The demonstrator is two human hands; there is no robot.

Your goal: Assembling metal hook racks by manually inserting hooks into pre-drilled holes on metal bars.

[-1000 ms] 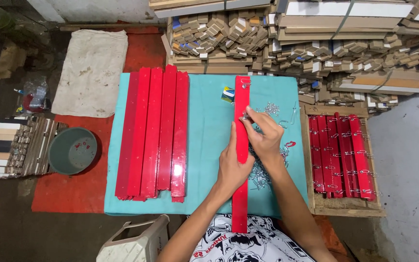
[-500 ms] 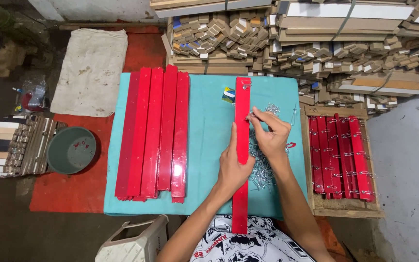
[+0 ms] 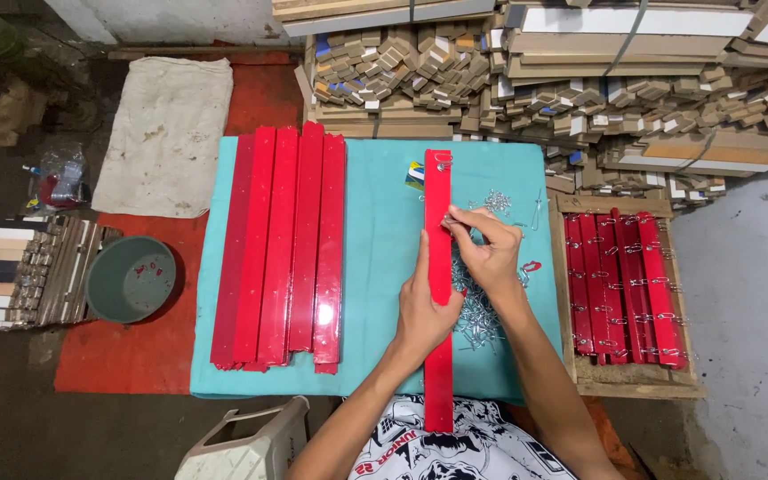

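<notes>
The person's left hand (image 3: 422, 311) is pressing down on a long red strip (image 3: 438, 267), the palm lying against the strip's left edge and the thumb laid over its glossy face. The right hand (image 3: 489, 249) is reaching in from the strip's right side, its fingertips (image 3: 452, 222) pinched together on the strip's right edge; whether something small is being held between them cannot be told.

The strip is lying lengthwise down the middle of a teal mat (image 3: 375, 258), its near end running off the mat's front edge toward the person's lap. It is narrow, flat and shiny red, and a small metal clip (image 3: 442, 161) is sitting on its far end. Just right of the strip, under the right wrist, a scatter of small metal hooks (image 3: 477, 316) is lying on the mat.

Left of the strip, well apart from it, a stack of similar red strips (image 3: 282, 244) is lying side by side on the mat, parallel to it. Right of the strip, beyond the mat's edge, a wooden tray (image 3: 633, 382) is holding more red strips with metal fittings on them. Beyond the strip's far end, bundles of cut wooden mouldings (image 3: 535, 80) are piled up. Far to the left of the strip, past the mat, a green bowl (image 3: 131, 278) is sitting on a red floor sheet, with a pale sack (image 3: 166, 133) lying behind it.
</notes>
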